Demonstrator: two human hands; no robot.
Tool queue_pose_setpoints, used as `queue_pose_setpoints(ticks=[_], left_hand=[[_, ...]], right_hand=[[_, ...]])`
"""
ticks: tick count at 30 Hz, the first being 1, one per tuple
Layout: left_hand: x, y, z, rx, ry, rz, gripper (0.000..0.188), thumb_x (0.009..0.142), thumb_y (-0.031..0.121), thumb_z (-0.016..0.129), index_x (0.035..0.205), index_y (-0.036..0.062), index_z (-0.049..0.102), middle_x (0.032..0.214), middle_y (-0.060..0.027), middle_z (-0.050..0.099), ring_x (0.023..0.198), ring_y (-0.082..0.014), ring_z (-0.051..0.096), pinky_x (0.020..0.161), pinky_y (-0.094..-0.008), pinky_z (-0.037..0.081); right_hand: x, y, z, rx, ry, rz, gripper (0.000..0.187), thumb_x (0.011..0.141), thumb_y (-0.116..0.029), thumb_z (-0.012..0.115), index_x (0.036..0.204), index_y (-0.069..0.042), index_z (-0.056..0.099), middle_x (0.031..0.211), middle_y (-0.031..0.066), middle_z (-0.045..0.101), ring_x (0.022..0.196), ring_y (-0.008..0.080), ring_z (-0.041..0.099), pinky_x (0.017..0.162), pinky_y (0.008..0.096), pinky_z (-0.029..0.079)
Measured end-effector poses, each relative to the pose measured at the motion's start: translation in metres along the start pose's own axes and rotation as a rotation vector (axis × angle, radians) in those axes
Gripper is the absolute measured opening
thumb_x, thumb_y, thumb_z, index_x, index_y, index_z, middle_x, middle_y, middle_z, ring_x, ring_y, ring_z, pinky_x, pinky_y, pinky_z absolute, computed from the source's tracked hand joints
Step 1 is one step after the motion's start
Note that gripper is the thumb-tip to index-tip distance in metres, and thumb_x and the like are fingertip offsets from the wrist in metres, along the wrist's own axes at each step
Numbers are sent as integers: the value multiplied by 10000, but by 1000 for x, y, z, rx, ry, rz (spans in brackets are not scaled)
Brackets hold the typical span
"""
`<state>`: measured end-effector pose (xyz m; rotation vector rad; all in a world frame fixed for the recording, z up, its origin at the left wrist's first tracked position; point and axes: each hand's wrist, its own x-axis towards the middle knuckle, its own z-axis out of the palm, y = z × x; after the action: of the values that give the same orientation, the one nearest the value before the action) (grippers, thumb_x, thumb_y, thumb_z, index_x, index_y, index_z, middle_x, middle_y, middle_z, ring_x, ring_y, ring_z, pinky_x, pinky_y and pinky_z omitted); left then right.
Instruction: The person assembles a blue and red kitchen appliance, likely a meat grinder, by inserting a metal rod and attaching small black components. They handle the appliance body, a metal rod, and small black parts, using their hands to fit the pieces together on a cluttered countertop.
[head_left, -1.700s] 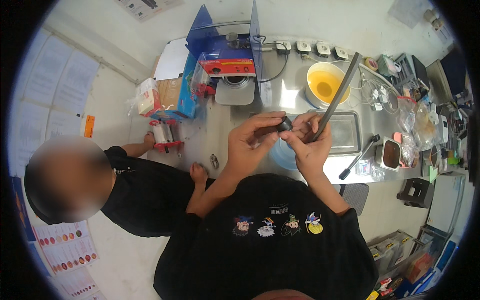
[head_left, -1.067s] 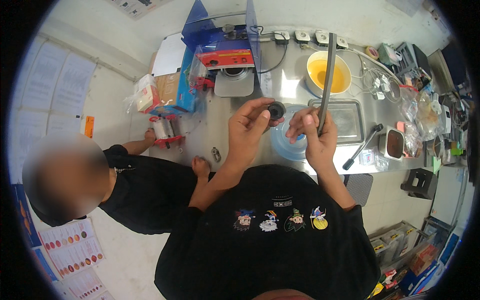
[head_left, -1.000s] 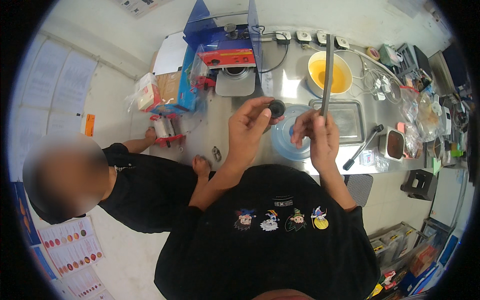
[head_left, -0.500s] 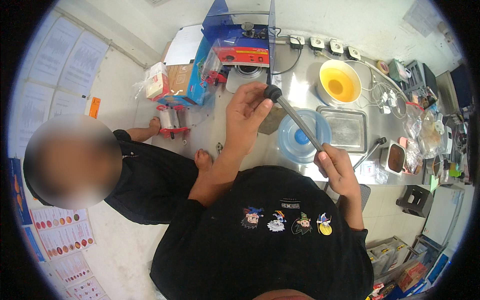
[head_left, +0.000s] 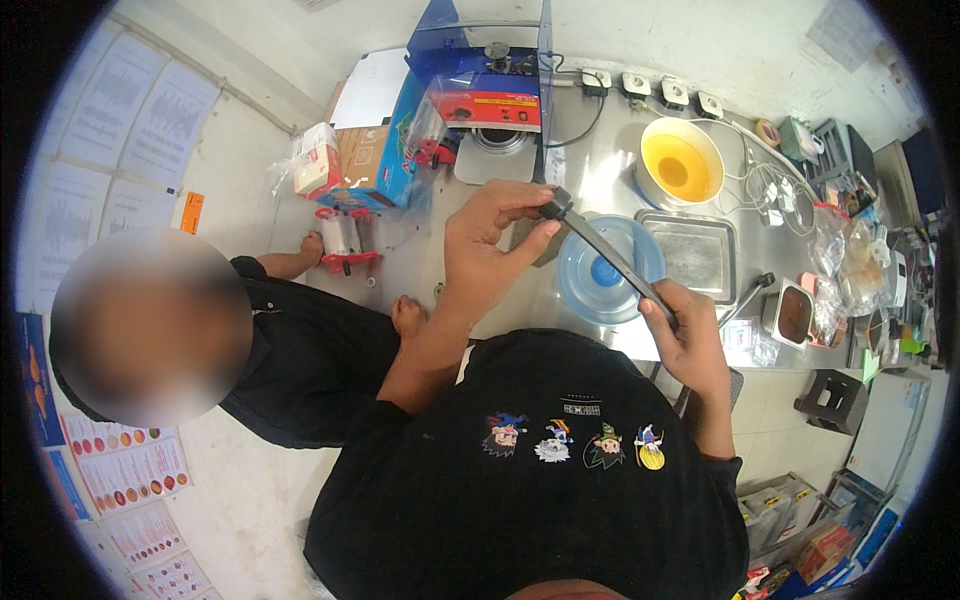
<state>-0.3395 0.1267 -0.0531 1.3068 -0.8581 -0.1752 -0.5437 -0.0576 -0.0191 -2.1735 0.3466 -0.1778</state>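
A long grey metal rod with a black end piece slants across in front of my chest, above the steel table. My left hand is at its upper left end, fingertips on the black end piece and the thumb just below it. Farther down the rod, my right hand is closed round the lower right end. Beneath the rod stands a clear blue-tinted plastic bowl or lid with a blue centre. Just right of that lies a shallow metal tray.
A white pot of yellow liquid stands behind the tray. Power sockets and cables line the back wall. A red-fronted machine with a blue shield is at the back. On the left, another person rests hands near a red-ended roller device.
The rod has turned in my hands, and its black end now shows a squarer side. My left hand has moved slightly down, its thumb farther from the fingers.
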Motion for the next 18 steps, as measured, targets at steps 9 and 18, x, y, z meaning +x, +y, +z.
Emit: queue_pose_setpoints(ticks=[9,18], left_hand=[[-6,4,-6,-285,-26,90,370,841,-121,759,1184,-26,659,1323,-188,632,1208,-217,650,1023,-338,543],[2,51,-12,-120,-104,124,533,802,-90,780,1301,11,621,1346,-216,649,1188,-290,666,1003,-381,545]], right_hand=[[12,20,4,-51,81,-196,149,925,-122,703,990,7,667,831,191,634,725,387,630,647,416,477],[57,33,24,42,108,-370,189,907,-99,732,1019,42,670,805,121,576,711,232,561,669,324,447]])
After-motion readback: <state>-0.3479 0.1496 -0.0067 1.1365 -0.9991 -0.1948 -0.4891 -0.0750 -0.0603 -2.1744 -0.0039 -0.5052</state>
